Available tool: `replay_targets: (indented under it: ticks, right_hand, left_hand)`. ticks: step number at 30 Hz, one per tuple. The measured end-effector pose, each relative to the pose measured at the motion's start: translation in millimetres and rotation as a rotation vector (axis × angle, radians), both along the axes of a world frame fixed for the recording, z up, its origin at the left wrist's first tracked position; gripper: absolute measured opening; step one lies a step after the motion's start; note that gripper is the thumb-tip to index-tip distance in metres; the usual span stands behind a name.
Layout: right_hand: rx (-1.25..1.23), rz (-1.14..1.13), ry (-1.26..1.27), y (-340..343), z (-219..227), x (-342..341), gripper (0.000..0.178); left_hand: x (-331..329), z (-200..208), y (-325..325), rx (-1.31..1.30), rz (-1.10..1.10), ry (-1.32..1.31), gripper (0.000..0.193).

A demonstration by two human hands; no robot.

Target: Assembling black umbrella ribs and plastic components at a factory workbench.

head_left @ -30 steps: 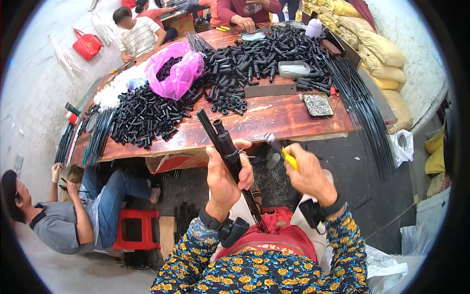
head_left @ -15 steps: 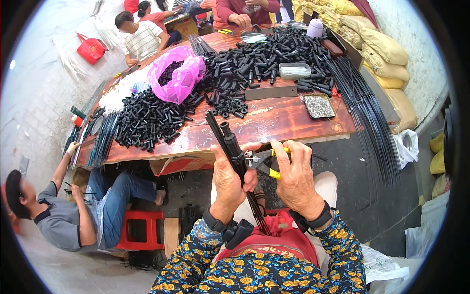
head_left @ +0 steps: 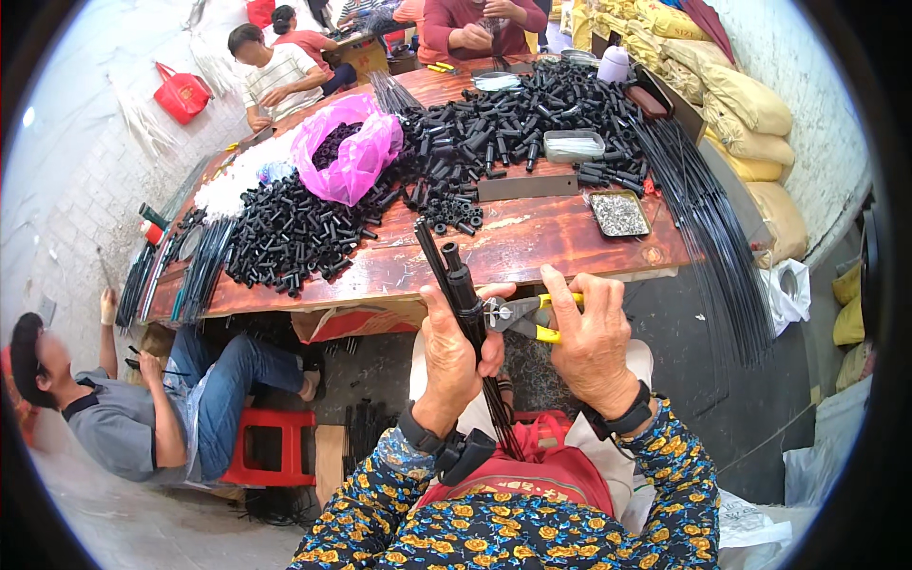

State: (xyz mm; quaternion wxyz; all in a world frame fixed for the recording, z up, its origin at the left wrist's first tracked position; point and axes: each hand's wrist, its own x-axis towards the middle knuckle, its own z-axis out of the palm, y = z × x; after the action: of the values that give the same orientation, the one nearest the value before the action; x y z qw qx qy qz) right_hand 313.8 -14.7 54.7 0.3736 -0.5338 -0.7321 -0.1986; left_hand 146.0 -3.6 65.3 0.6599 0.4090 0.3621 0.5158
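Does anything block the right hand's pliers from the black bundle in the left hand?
Nothing visible does. The pliers in the right hand have their jaws up at the black bundle; fingers of the left hand lie just above and below the jaws, not across them.

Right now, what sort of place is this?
Probably a small assembly workshop: heaped black tubular parts on a wooden table, yellow-handled pliers in the person's right hand, and stacked sacks by the wall.
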Motion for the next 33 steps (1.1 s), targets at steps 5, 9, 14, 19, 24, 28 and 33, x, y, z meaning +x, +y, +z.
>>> replay_targets:
  ticks: [5,9,14,19,24,28,33]
  right_hand:
    - [-0.027,0.239,-0.101,5,32,28,0.048]
    - [-1.033,0.839,0.236,16,54,44,0.045]
    - [-1.812,0.879,0.533,12,57,45,0.055]
    - [-0.335,0.256,-0.371,-17,72,27,0.069]
    - [-0.465,0.619,-0.131,-9,59,47,0.047]
    - [-1.996,0.967,0.61,13,61,48,0.054]
    - [-1.467,0.78,0.221,5,68,50,0.068]
  left_hand:
    - [0,-6,-4,-0.001,-0.024,-0.043,0.103]
    - [-1,-7,-13,0.181,-0.006,-0.219,0.085]
    - [-4,-6,-15,0.223,-0.121,-0.083,0.058]
    - [-1,-3,-15,0.212,-0.027,-0.052,0.059]
    - [-1,-6,-13,0.261,-0.096,-0.193,0.08]
    - [-5,-2,-13,0.156,-0.167,-0.074,0.073]
    - [-6,-2,-16,0.18,-0.167,-0.124,0.04]
